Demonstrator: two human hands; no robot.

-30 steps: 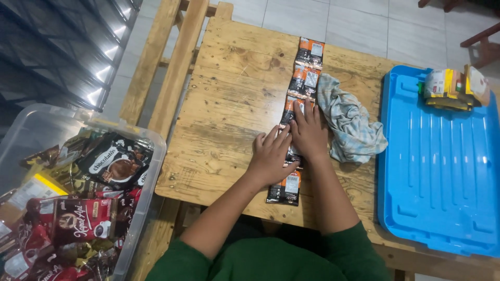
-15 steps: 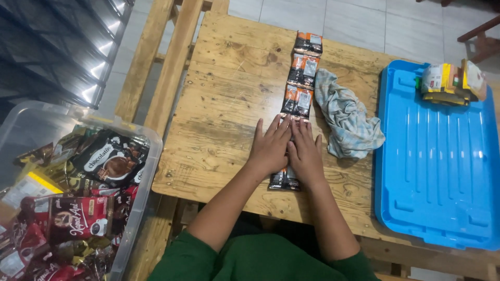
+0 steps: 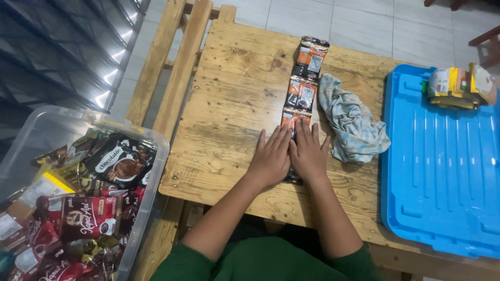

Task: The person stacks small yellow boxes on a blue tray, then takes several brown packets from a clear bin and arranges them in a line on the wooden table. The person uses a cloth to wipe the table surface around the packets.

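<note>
Item: strip of joined sachets [image 3: 303,78], black and orange, lying lengthwise on the wooden table [image 3: 234,104]. The strip runs from the table's far edge at 12 o'clock down toward the person at 6 o'clock. Its near end lies under both hands; only a dark sliver of it shows at the heels of the palms, and the free length extends from the fingertips toward 12 o'clock.

Left hand [image 3: 271,156]: flat, palm down, fingers straight and close together, pointing to 12 o'clock. It presses on the near part of the strip and on the table beside it. No grip is closed on anything.

Right hand [image 3: 308,153]: flat, palm down, fingers slightly spread, touching the left hand along the inner edge. It likewise rests on the strip, holding nothing in a closed grip.

Forearms: bare, converging from green sleeves at 6 o'clock.

Adjacent: crumpled pale checked cloth [image 3: 351,119] at 3 o'clock of the hands, just beside the right one. Blue plastic tray [image 3: 442,177] farther toward 3 o'clock, with yellow packets [image 3: 458,86] at its far corner. Clear plastic bin [image 3: 151,171] of assorted sachets at 9 o'clock, off the table.
</note>
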